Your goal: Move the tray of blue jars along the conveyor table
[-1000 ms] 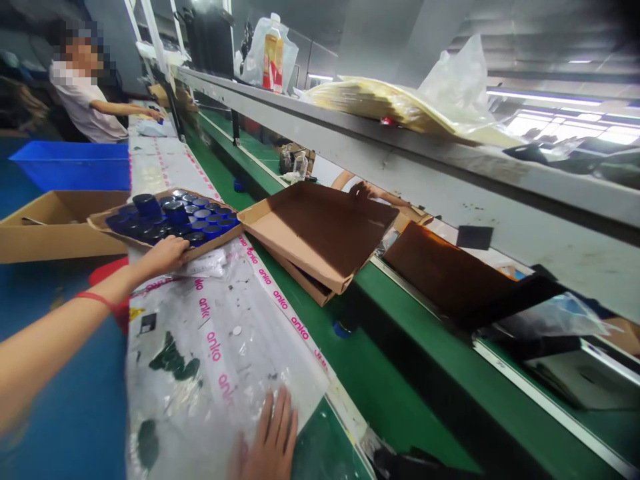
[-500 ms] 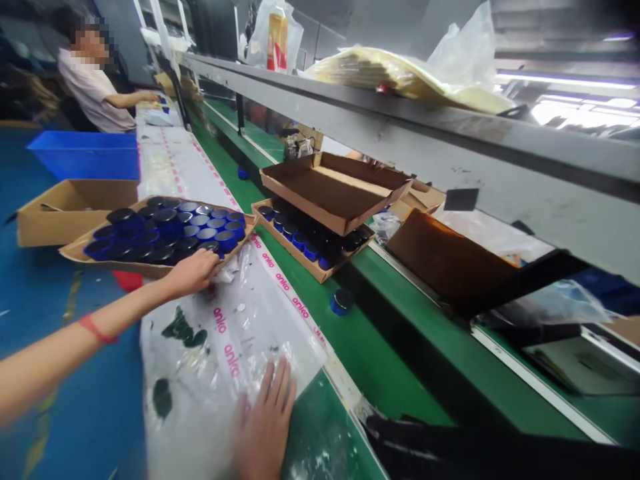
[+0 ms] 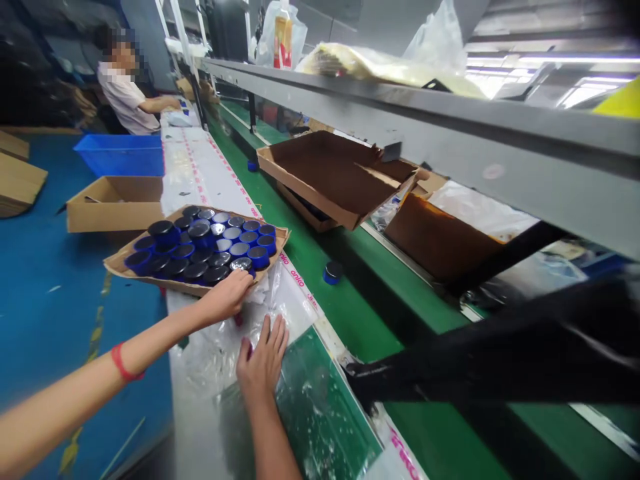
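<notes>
A shallow cardboard tray (image 3: pixel 281 241) full of round blue jars with black lids (image 3: pixel 200 231) rests on the plastic-covered bench. At its near edge, my left hand (image 3: pixel 233 292) has its fingers closed over the rim, close against one jar; the fingertips are partly hidden. My right hand (image 3: pixel 263 353) lies flat with fingers stretched on the clear plastic sheet (image 3: pixel 225 347), holding nothing. The sheet is wrinkled between my hands and the tray. To the right of my right hand, bare green bench top (image 3: pixel 320 400) shows.
One blue jar (image 3: pixel 332 272) stands on the green conveyor (image 3: pixel 370 320). Beyond it, a tilted cardboard tray (image 3: pixel 325 177) overlaps another. A black bracket (image 3: pixel 450 353) and grey shelf rail (image 3: pixel 400 107) run at right. A blue bin (image 3: pixel 120 157), cardboard box (image 3: pixel 115 207) and seated person (image 3: pixel 127 100) are left.
The plastic sheet has slid forward with my right hand, baring more green bench top. My left hand stays at the tray's rim. The tilted tray has come down over the lower one. The view has shifted.
</notes>
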A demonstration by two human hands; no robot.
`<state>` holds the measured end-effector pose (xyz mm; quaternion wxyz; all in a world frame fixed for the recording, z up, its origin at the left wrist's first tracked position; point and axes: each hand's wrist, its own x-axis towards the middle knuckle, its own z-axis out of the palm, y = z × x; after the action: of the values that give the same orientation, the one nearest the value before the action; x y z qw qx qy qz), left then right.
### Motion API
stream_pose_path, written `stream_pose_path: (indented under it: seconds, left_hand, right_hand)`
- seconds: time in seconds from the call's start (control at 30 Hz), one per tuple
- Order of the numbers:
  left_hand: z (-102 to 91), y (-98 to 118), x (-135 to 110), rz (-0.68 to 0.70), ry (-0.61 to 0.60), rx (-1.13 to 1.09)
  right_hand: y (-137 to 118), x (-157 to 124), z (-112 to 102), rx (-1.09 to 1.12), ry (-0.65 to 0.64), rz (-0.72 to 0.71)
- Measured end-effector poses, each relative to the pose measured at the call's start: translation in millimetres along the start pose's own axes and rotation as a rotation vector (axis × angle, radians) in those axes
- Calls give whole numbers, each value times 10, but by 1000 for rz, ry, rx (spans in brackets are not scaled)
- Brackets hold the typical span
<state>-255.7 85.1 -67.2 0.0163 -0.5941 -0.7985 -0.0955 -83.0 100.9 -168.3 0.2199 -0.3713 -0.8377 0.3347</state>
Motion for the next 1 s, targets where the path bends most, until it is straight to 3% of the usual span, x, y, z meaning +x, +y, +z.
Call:
stream_pose_path:
  seconds: [0.1, 0.2, 0.37, 0.47, 0.57, 0.67, 0.77, 0.87, 1.0]
  left_hand:
    - [-12, 284, -202, 6, -14, -21]
    - [-6, 523, -407, 0, -18, -39]
    - [32, 815, -754, -10, -39, -82]
    - [59, 916, -908, -48, -64, -103]
    - [89, 977, -977, -103, -84, -100]
    - [102, 1028, -987, -150, -100, -94]
    - [88, 1082, -989, -176, -97, -100]
    - [68, 1130, -1001, -205, -86, -110]
    - [119, 1169, -1019, -231, -77, -136]
  right_hand:
    - [55, 132, -180, 85, 49, 43]
    - [42, 287, -529, 141, 196, 96]
    - [-299, 567, -1213, 39, 361, 97]
    - [-541, 1037, -1564, -163, 374, 95]
    - [-634, 1688, -1792, -385, 243, 14]
    - [-546, 2181, -1810, -565, 7, -41]
    - [-379, 2370, -1651, -692, -170, -99]
    - [-253, 2399, -1456, -754, -238, -179]
    - [-197, 2415, -1252, -765, -237, -245]
